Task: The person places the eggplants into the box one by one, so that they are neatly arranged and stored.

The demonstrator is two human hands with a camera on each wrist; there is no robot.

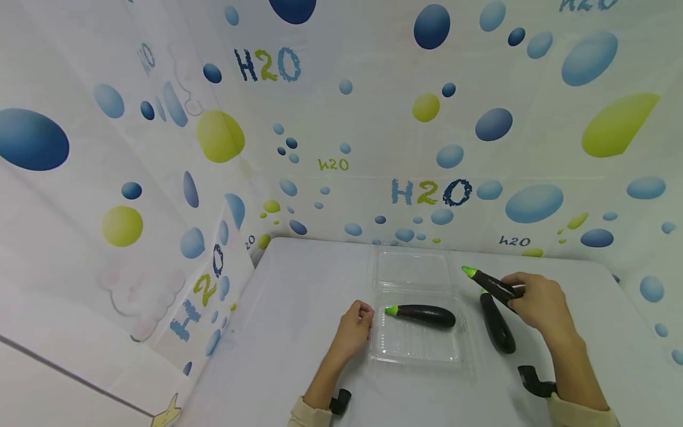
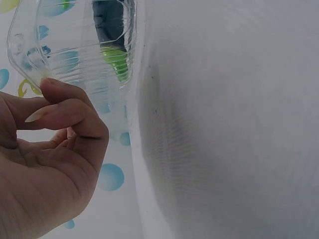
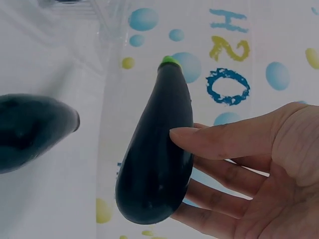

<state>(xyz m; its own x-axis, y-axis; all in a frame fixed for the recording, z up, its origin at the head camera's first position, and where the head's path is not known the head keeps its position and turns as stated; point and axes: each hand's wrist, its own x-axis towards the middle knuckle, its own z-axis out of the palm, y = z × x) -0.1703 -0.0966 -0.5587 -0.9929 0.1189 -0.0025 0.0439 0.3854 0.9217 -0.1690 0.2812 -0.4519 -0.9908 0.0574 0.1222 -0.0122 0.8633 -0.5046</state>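
Right of centre in the head view, the right hand (image 1: pixel 541 299) pinches the held eggplant (image 1: pixel 497 287) between thumb and fingers, green tip toward upper left. Below it a second eggplant (image 1: pixel 497 326) lies on the white table (image 1: pixel 299 290). Well apart, the left hand (image 1: pixel 354 326) touches the left edge of a clear open container (image 1: pixel 413 351), mid-frame; whether it grips cannot be told. A third eggplant (image 1: pixel 427 315) lies inside. Smooth skin likely calls for a firm hold on the body, clear of the second eggplant, with the container steadied.
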